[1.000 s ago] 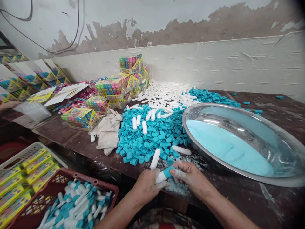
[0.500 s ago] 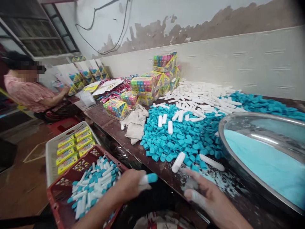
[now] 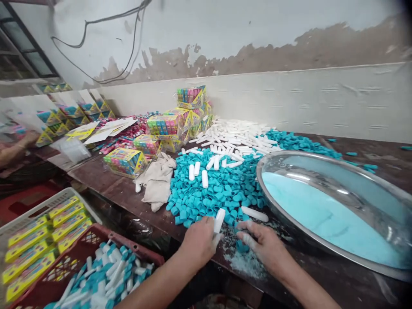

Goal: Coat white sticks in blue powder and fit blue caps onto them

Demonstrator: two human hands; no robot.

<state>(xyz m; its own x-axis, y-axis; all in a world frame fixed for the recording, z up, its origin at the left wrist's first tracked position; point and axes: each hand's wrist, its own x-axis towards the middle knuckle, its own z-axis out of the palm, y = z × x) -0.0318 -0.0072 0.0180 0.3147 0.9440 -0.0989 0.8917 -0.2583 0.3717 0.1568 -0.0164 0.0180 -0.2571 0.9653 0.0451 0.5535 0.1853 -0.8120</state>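
Observation:
My left hand (image 3: 201,240) grips a white tube (image 3: 219,220), which stands tilted with its upper end above the fingers. To its right, my right hand (image 3: 259,242) is closed at the fingertips around a teal cap (image 3: 242,246), low over the table edge. Another white tube (image 3: 254,214) lies just behind my right hand. Beyond both hands spreads a heap of teal caps (image 3: 212,193), with a few white tubes on top. A big metal basin (image 3: 322,249) of pale blue powder (image 3: 322,214) is at the right.
Below left, a red crate (image 3: 106,234) holds capped tubes beside a white basket (image 3: 93,214) of yellow boxes. Packaged sets (image 3: 124,162) and a beige cloth (image 3: 157,182) lie behind the crate. A person's arm (image 3: 16,152) shows at the far left.
The view has swung right. My left hand moved from above the red crate to the table; the teal-capped tube is gone from it and a white tube is there. My right hand has closed on a cap.

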